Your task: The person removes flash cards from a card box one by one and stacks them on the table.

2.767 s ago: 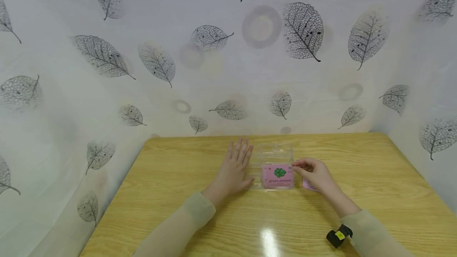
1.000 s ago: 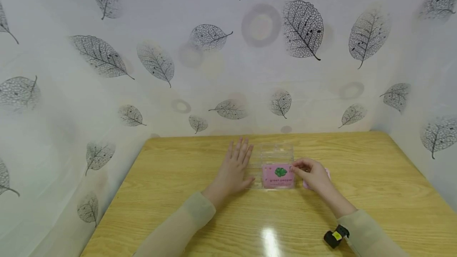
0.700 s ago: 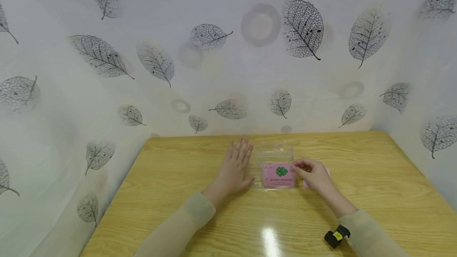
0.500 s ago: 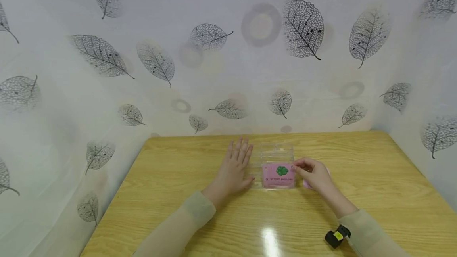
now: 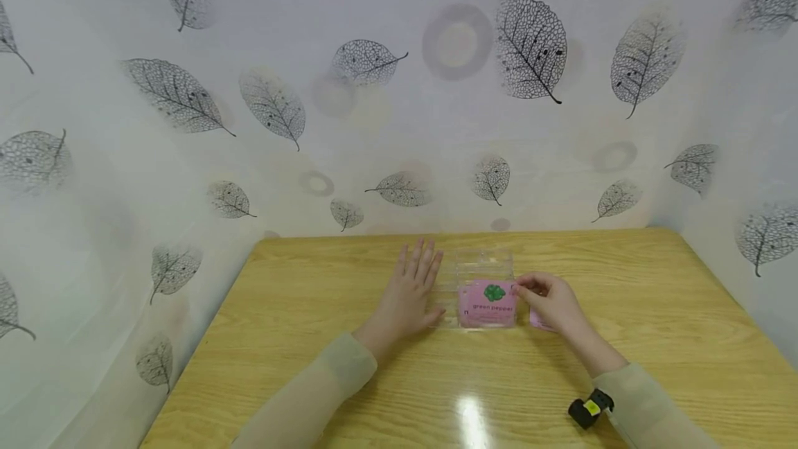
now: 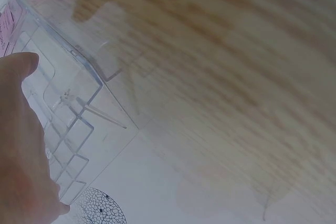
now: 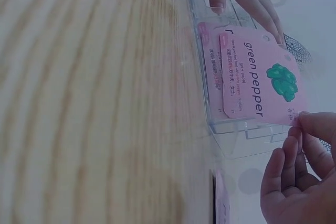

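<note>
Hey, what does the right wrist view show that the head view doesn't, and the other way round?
Only the right wrist view clearly shows a lower pink card partly covered by the green pepper card, whose smaller print is also easier to make out there.

Only the head view shows the left sleeve, the right sleeve and the black device at the right wrist.

Both show the right hand pinching the green pepper card, the left hand at the clear box, and pink card edges beside that box.
</note>
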Motion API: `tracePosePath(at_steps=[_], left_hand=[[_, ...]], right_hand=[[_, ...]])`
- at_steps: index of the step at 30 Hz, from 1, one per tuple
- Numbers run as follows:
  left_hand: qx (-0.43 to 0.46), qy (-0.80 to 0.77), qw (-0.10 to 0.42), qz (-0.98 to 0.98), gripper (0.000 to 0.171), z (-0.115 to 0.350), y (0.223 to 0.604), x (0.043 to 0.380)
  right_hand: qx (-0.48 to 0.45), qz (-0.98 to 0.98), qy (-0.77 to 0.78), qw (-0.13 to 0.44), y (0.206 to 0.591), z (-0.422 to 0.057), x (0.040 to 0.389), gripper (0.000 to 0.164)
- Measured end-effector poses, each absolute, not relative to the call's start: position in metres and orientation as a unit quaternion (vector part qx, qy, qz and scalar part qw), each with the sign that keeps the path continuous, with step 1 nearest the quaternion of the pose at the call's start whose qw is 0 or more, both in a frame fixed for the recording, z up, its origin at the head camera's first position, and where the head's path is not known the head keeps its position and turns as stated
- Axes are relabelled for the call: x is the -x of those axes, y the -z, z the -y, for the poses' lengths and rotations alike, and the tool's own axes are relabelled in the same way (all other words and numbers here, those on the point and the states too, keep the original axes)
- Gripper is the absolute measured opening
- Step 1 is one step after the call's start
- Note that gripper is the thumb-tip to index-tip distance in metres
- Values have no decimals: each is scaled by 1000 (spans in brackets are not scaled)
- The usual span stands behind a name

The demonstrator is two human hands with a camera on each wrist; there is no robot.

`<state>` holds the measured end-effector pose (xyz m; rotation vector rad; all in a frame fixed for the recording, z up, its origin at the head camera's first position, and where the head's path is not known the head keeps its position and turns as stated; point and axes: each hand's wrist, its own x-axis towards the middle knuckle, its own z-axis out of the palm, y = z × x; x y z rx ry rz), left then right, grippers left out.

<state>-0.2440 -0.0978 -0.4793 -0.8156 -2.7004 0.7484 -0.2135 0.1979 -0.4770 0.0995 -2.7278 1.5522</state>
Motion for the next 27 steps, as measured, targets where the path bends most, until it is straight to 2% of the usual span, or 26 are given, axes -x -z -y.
tracePosePath(at_steps=[27], left_hand=[[277,-256,116,919,106,98,480,245]], right_hand=[[-28,871,-490,-1,465,-198,218,23]])
